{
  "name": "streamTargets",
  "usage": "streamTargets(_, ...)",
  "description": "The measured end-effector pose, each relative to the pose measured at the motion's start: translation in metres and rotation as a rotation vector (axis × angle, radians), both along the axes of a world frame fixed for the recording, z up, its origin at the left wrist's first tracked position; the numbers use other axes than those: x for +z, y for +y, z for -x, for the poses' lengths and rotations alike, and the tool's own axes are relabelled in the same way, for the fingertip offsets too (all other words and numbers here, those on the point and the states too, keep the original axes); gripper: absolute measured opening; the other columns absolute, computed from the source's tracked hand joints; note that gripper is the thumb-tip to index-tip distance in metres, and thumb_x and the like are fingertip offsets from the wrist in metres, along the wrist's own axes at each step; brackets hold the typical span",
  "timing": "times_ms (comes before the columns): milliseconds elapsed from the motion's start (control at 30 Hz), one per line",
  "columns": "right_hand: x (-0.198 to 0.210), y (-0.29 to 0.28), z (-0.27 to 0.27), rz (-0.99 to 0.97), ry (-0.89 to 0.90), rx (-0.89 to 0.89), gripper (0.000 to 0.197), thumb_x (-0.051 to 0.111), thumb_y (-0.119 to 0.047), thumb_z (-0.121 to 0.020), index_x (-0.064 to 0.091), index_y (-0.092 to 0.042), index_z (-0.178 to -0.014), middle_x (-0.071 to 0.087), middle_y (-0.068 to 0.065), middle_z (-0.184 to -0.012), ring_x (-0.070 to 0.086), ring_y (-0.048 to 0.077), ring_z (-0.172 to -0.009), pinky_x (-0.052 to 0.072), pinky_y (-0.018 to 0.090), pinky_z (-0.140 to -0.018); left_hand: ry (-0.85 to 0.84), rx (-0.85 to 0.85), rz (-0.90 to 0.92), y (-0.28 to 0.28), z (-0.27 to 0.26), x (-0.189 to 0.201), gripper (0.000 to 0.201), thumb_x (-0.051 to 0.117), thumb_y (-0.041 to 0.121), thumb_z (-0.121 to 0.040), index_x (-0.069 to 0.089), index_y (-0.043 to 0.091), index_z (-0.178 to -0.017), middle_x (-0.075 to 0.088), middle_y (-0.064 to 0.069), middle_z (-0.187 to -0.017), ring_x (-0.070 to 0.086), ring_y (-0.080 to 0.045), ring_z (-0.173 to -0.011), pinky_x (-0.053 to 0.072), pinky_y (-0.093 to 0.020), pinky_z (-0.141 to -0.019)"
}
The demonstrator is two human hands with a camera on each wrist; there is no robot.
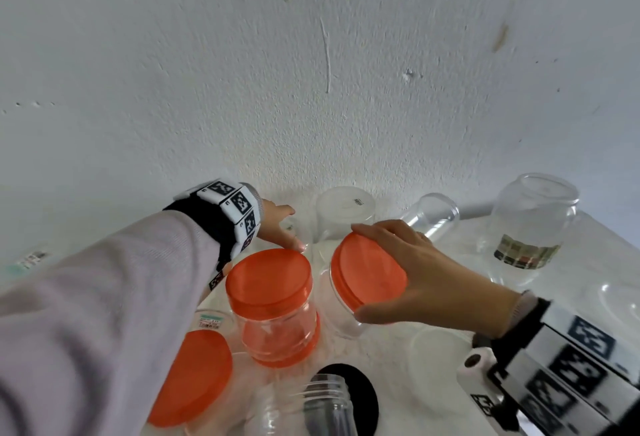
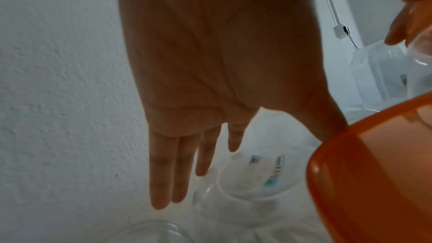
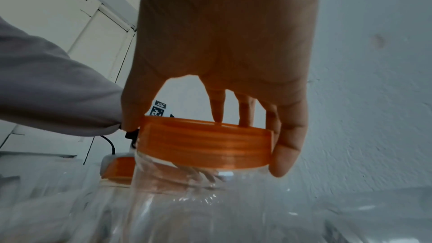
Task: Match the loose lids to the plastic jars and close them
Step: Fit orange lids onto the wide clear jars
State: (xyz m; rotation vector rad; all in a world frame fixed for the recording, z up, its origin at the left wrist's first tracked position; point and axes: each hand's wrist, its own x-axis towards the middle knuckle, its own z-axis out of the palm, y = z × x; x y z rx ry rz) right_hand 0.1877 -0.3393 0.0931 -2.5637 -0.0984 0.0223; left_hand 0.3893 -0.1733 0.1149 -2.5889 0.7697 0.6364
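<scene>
Two hands are working: your right hand (image 1: 433, 283) is gripping an orange lid (image 3: 203, 147), thumb and fingers curled round its rim, atop a clear jar (image 3: 187, 206) mid-table. Your left hand (image 2: 210, 84) is reaching with straight fingers, holding nothing, toward a white-lidded jar (image 2: 254, 178) near the wall (image 1: 311, 72).

A rough white plaster wall (image 1: 311, 72), chipped and scratched, rises directly behind a white table surface (image 1: 388, 349). White panelled woodwork (image 3: 58, 16) shows in the right wrist view.
</scene>
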Motion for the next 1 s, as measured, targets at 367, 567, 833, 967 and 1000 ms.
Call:
streamTargets(367, -0.019, 0.01, -0.024, 0.213, 0.107, 0.035, 0.107, 0.077, -0.058, -0.063, 0.012, -0.042, -0.147, 0.014, -0.017, -0.145, 0.022, 0.021, -0.13, 0.032, 0.037, -0.108, -0.132, -0.036, -0.101, -0.009, -0.002, -0.016, 0.101, 0.045, 0.08, -0.074, 0.021, 0.015, -0.147, 0.046, -0.008, -0.142, 0.049, -0.027, -0.124, 0.039, -0.037, -0.097)
streamTargets(567, -0.025, 0.011, -0.033, 0.269, 0.141, -0.01, 0.105, 0.074, -0.06, -0.066, 0.015, -0.036, -0.149, 0.017, -0.009, -0.149, 0.021, 0.024, -0.136, 0.021, 0.044, -0.114, -0.18, -0.002, -0.015, -0.003, -0.009, 0.002, 0.109, 0.052, 0.086, -0.061, 0.027, 0.017, -0.143, 0.05, -0.007, -0.134, 0.051, -0.027, -0.117, 0.041, -0.036, -0.091)
streamTargets(833, -0.031, 0.013, -0.043, 0.274, 0.195, -0.043, 0.098, 0.063, -0.068, -0.074, 0.014, -0.031, -0.15, 0.019, -0.002, -0.153, 0.023, 0.032, -0.139, 0.021, 0.049, -0.115, -0.268, 0.092, 0.155, 0.023, -0.001, 0.056, 0.108, 0.054, 0.084, -0.061, 0.026, 0.021, -0.144, 0.046, -0.006, -0.138, 0.048, -0.027, -0.121, 0.04, -0.037, -0.089)
streamTargets(967, -0.029, 0.017, -0.039, 0.328, 0.204, -0.052, 0.09, 0.052, -0.072, -0.079, 0.017, -0.03, -0.149, 0.016, -0.003, -0.156, 0.019, 0.033, -0.142, 0.015, 0.05, -0.116, -0.319, 0.129, 0.243, 0.05, 0.017, 0.085, 0.107, 0.055, 0.081, -0.063, 0.017, 0.027, -0.147, 0.043, -0.007, -0.142, 0.046, -0.029, -0.124, 0.04, -0.042, -0.1)
streamTargets(1000, -0.027, 0.019, -0.037, 0.339, 0.202, -0.058, 0.087, 0.051, -0.072, -0.08, 0.019, -0.03, -0.149, 0.016, -0.002, -0.156, 0.017, 0.033, -0.142, 0.015, 0.05, -0.116, -0.32, 0.134, 0.27, 0.058, 0.023, 0.091, 0.105, 0.056, 0.08, -0.065, 0.013, 0.031, -0.147, 0.043, -0.007, -0.143, 0.049, -0.03, -0.12, 0.04, -0.041, -0.1)
